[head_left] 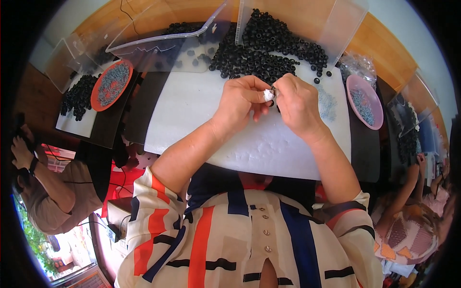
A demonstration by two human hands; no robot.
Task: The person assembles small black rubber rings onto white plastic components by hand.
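My left hand and my right hand meet over the white work sheet, fingers closed in pinches. White wrapping covers the tip of my left thumb. Between the fingertips a small black part shows, mostly hidden by the left fingers. What the right fingers pinch is too small and covered to make out. Just beyond both hands spreads a heap of round black parts, ring-like with holes. Beside my right hand lies a scatter of small grey-blue pieces on the white sheet.
A tilted clear plastic bin stands back left, another clear bin back right. A pink bowl of grey-blue pieces sits right, an orange bowl left. People work at both sides; one wears a brown shirt.
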